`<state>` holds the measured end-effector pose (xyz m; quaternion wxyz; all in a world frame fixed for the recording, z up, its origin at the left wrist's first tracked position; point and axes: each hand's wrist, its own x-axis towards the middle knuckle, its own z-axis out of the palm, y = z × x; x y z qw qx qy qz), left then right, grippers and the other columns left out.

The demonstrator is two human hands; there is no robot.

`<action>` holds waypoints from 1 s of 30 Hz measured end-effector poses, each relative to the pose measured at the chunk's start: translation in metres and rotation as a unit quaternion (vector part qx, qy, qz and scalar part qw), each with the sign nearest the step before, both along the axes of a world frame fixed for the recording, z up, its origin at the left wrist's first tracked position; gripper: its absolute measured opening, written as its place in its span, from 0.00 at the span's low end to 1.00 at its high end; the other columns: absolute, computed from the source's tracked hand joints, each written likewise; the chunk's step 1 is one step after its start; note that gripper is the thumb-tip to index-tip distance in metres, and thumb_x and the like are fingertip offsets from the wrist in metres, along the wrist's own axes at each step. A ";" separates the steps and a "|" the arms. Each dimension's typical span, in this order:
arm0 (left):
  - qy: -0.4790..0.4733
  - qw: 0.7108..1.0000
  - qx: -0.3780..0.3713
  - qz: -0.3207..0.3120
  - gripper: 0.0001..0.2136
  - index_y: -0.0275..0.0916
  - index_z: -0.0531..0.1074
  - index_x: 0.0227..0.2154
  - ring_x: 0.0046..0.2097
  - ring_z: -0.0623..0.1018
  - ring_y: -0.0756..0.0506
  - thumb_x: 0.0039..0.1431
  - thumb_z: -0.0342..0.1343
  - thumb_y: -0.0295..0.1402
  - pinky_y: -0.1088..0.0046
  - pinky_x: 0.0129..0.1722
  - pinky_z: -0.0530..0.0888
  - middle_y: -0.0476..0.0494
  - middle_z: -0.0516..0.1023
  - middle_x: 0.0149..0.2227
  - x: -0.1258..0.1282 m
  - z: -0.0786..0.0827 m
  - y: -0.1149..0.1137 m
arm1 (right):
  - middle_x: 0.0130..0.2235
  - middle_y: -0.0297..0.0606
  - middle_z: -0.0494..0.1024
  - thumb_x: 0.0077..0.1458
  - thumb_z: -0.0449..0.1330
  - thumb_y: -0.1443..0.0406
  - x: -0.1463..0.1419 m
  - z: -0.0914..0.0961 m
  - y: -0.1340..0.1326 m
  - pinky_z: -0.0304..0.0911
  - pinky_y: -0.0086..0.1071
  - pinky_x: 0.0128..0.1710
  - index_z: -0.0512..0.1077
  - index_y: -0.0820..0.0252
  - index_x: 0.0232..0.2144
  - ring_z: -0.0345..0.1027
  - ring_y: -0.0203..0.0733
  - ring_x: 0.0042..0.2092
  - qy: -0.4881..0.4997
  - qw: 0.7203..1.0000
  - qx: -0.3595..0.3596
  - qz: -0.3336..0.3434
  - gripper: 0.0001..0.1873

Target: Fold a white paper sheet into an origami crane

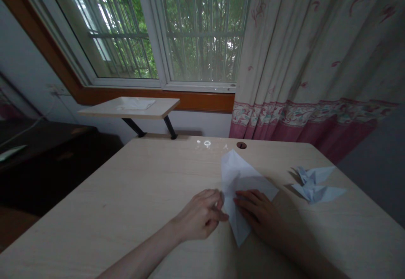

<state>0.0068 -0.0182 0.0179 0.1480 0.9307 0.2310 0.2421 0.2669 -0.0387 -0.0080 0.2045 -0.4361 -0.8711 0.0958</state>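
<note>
A partly folded sheet of white paper (236, 178) lies on the light wooden table (142, 194), pointing away from me. My left hand (201, 218) is curled at the paper's left edge, its fingertips pinching that edge. My right hand (257, 213) lies flat on the right part of the paper with fingers stretched out, pressing it down.
Two folded white paper cranes (314, 184) rest on the table to the right. A cable hole (241, 145) sits near the far edge. A small raised shelf (133, 107) stands at the back left under the window. A curtain (316, 60) hangs right.
</note>
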 end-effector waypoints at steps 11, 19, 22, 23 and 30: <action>-0.007 0.998 -0.048 -0.044 0.18 0.46 0.83 0.37 0.36 0.71 0.48 0.49 0.55 0.20 0.71 0.38 0.69 0.48 0.67 0.32 0.006 -0.001 -0.008 | 0.57 0.42 0.76 0.65 0.55 0.70 0.000 0.003 0.000 0.66 0.50 0.56 0.74 0.55 0.55 0.68 0.51 0.56 -0.011 1.000 -0.017 0.000 0.18; 0.010 0.995 -0.066 -0.069 0.20 0.47 0.83 0.38 0.34 0.71 0.47 0.46 0.56 0.21 0.70 0.38 0.69 0.49 0.68 0.30 0.008 -0.008 -0.012 | 0.57 0.42 0.76 0.65 0.55 0.70 0.000 0.001 0.000 0.65 0.50 0.57 0.75 0.54 0.53 0.68 0.51 0.56 -0.007 1.000 -0.011 -0.005 0.17; 0.005 0.993 -0.083 -0.088 0.19 0.46 0.83 0.39 0.36 0.73 0.47 0.47 0.56 0.21 0.69 0.41 0.70 0.49 0.72 0.31 0.009 -0.011 -0.014 | 0.57 0.42 0.76 0.65 0.55 0.69 0.001 -0.002 0.000 0.65 0.50 0.57 0.75 0.54 0.53 0.68 0.50 0.56 -0.005 1.000 -0.005 -0.004 0.18; 0.004 0.992 -0.087 -0.095 0.19 0.46 0.83 0.39 0.37 0.73 0.47 0.47 0.56 0.21 0.69 0.41 0.70 0.49 0.73 0.32 0.010 -0.011 -0.015 | 0.57 0.41 0.76 0.65 0.54 0.70 0.001 -0.002 0.000 0.65 0.50 0.57 0.75 0.54 0.54 0.68 0.50 0.56 -0.003 1.000 -0.004 -0.004 0.18; 0.027 0.991 -0.080 -0.105 0.17 0.46 0.83 0.39 0.36 0.74 0.46 0.48 0.58 0.23 0.68 0.42 0.72 0.49 0.74 0.31 0.012 -0.010 -0.018 | 0.56 0.40 0.76 0.65 0.53 0.69 0.001 0.001 0.000 0.66 0.49 0.56 0.75 0.51 0.53 0.68 0.49 0.56 0.010 1.000 0.000 -0.005 0.18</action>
